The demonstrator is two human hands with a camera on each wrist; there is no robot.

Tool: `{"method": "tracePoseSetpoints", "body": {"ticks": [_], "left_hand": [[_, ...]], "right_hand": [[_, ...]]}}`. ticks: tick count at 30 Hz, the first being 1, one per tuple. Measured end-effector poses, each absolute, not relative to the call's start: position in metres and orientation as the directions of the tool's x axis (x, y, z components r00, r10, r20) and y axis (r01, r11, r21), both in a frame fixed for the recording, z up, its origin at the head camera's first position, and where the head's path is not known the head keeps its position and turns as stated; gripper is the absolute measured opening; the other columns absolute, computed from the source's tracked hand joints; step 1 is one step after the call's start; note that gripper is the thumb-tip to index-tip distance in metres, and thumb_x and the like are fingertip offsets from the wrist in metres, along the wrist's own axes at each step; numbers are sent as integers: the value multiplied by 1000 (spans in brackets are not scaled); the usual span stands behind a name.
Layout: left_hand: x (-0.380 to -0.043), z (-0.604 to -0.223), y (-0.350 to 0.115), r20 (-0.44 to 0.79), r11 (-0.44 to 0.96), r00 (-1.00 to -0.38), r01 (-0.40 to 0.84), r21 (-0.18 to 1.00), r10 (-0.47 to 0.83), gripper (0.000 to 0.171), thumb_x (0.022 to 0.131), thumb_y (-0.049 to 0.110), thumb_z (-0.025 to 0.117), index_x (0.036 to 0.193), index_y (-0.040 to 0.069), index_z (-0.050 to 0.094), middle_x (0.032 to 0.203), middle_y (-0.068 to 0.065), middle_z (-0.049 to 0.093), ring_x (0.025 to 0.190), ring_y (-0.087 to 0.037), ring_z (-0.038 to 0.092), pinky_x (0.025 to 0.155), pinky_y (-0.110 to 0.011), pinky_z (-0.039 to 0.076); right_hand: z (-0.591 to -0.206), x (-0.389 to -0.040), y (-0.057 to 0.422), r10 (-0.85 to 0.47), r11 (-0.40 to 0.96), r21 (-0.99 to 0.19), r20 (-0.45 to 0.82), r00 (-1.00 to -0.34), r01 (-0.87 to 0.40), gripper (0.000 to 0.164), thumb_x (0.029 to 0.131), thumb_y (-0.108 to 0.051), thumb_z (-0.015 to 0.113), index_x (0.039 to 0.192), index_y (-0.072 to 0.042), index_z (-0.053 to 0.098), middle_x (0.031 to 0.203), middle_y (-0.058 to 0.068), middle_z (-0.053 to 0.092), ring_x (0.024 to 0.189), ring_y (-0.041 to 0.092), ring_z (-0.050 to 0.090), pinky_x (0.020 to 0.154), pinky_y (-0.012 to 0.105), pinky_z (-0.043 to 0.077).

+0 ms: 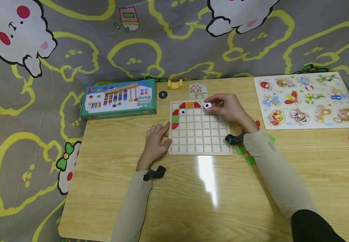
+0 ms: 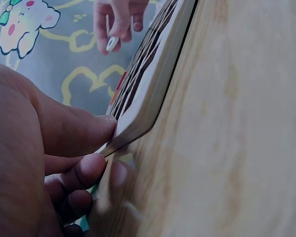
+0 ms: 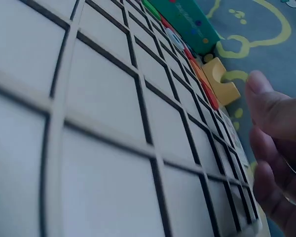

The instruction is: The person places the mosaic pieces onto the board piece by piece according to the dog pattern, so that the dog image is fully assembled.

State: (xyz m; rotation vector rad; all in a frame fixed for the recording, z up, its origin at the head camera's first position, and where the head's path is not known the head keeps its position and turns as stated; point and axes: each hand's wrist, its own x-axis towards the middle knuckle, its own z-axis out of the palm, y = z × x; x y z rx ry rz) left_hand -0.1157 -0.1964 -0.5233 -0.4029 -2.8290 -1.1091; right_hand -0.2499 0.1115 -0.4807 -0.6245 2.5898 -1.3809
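Observation:
My right hand pinches a small white eye tile with a black pupil, over the top edge of a wooden grid board. Along the board's left edge, my left hand rests with thumb and index finger touching the side. Red, orange and green tiles fill part of the top row and left column, and a second eye tile sits among them. In the left wrist view the thumb lies against the board's corner.
Loose green and red tiles lie under the right forearm. A pattern card, yellow block and black disc stand behind the board. A game box is at back left, an insect puzzle board at back right.

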Motion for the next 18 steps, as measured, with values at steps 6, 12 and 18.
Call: {"method": "tracePoseSetpoints", "body": {"ticks": [6, 12, 18], "left_hand": [[-116, -525, -196, 175, 706, -960, 278, 652, 217, 64, 86, 16, 66, 147, 8, 47, 86, 3, 50, 82, -18, 34, 80, -35, 23], [-115, -523, -195, 180, 701, -958, 286, 653, 223, 64, 85, 16, 65, 147, 7, 47, 86, 2, 50, 82, -18, 34, 80, -35, 23], [-115, -522, -196, 167, 701, -963, 270, 661, 214, 65, 85, 14, 66, 147, 7, 47, 86, 2, 50, 82, -18, 34, 81, -35, 23]], "right_hand": [[-486, -257, 93, -495, 509, -760, 127, -860, -405, 28, 78, -19, 84, 106, -14, 77, 94, 2, 65, 81, 16, 57, 72, 30, 44], [-487, -257, 84, -522, 556, -728, 69, -850, -401, 29, 77, -20, 85, 104, -13, 78, 95, 5, 63, 80, 18, 52, 72, 35, 40], [-487, -257, 78, -539, 572, -721, 29, -842, -391, 29, 78, -21, 84, 105, -15, 78, 98, 6, 62, 82, 19, 52, 74, 36, 40]]}}
